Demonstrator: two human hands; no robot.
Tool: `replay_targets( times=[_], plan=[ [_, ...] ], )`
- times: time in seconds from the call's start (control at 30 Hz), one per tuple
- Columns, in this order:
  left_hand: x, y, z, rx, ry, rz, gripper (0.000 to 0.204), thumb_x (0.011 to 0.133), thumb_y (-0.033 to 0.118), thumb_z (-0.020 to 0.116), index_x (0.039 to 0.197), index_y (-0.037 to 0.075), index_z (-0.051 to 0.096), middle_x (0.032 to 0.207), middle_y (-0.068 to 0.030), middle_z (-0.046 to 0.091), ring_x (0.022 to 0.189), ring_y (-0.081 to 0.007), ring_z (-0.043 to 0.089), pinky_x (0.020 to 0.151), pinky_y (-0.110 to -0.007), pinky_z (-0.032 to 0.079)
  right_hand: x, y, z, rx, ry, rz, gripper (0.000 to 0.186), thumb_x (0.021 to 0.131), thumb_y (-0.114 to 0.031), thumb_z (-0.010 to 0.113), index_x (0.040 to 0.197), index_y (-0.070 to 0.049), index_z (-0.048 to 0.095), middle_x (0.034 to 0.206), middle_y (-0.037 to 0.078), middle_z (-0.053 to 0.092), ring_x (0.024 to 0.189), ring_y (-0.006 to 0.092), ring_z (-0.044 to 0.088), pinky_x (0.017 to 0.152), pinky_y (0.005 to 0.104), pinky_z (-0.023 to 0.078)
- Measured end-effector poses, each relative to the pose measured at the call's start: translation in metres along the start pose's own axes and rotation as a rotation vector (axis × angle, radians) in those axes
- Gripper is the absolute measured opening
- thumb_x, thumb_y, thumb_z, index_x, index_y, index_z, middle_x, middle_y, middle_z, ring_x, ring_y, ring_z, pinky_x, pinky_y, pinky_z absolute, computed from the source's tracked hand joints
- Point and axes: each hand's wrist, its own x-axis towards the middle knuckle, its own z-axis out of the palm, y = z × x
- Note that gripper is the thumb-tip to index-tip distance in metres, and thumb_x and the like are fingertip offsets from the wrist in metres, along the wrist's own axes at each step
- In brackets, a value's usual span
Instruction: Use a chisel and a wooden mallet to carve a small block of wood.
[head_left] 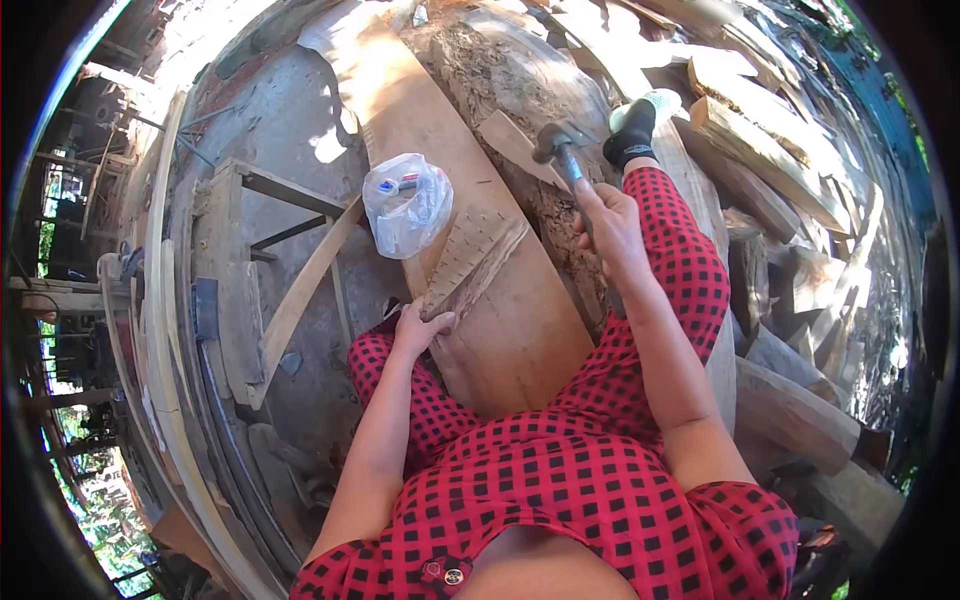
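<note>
A hammer (566, 158) is in my right hand (612, 228), raised over the far right side of a wide wooden plank (520, 345). Its head points away from me. On the plank rests a wedge-shaped piece of wood (468, 256) with rows of small nails standing out of its face. My left hand (415, 330) grips its near end, thumb on top. Just beyond that piece sits a clear plastic bag (412, 222) with something blue and red inside. A thin dark nail (484, 182) appears to lie on the plank.
My legs straddle the plank, and my right foot (636, 130) is stretched out beside it. A flat wooden offcut (515, 145) lies near the hammer head. Split timber (770, 150) is heaped to the right. A wooden frame (245, 290) and long boards (165, 330) stand at left.
</note>
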Motion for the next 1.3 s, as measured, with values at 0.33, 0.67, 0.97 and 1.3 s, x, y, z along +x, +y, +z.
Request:
replay_targets(
  times=[0.33, 0.67, 0.97, 1.3],
  plan=[
    [0.102, 0.167, -0.044, 0.134, 0.279, 0.390, 0.025, 0.085, 0.016, 0.059, 0.103, -0.001, 0.061, 0.101, -0.0185, 0.063, 0.093, -0.0336, 0.062, 0.081, -0.040, 0.049, 0.002, -0.022, -0.058, 0.074, -0.006, 0.090, 0.029, 0.092, -0.032, 0.059, 0.078, -0.006, 0.055, 0.059, -0.002, 0.051, 0.043, 0.0027, 0.043, 0.040, 0.0176, 0.034],
    [0.247, 0.180, 0.013, 0.449, -0.113, 0.604, 0.054, 0.088, 0.013, 0.047, 0.140, 0.005, 0.034, 0.145, -0.0189, 0.032, 0.135, -0.0349, 0.030, 0.112, -0.039, 0.027, 0.005, -0.026, -0.056, 0.160, -0.078, 0.183, 0.025, 0.091, -0.026, 0.061, 0.090, -0.001, 0.057, 0.065, -0.002, 0.052, 0.050, 0.0022, 0.045, 0.045, 0.0175, 0.036],
    [0.257, 0.190, 0.009, 0.684, -0.046, 0.643, 0.028, 0.082, 0.013, 0.053, 0.108, 0.006, 0.061, 0.112, -0.0119, 0.056, 0.109, -0.0304, 0.054, 0.093, -0.042, 0.045, 0.005, -0.031, -0.063, 0.178, -0.084, 0.197, 0.027, 0.090, -0.027, 0.062, 0.093, -0.001, 0.057, 0.068, -0.003, 0.052, 0.052, 0.0016, 0.044, 0.047, 0.0171, 0.035],
    [0.269, 0.206, 0.010, 1.071, -0.094, 0.809, 0.013, 0.079, 0.008, 0.053, 0.084, 0.004, 0.064, 0.087, -0.0158, 0.064, 0.084, -0.0294, 0.065, 0.072, -0.038, 0.054, 0.005, -0.031, -0.058, 0.210, -0.096, 0.189, 0.029, 0.090, -0.025, 0.063, 0.101, 0.002, 0.057, 0.070, -0.001, 0.053, 0.054, 0.0022, 0.046, 0.047, 0.0171, 0.037]
  ],
)
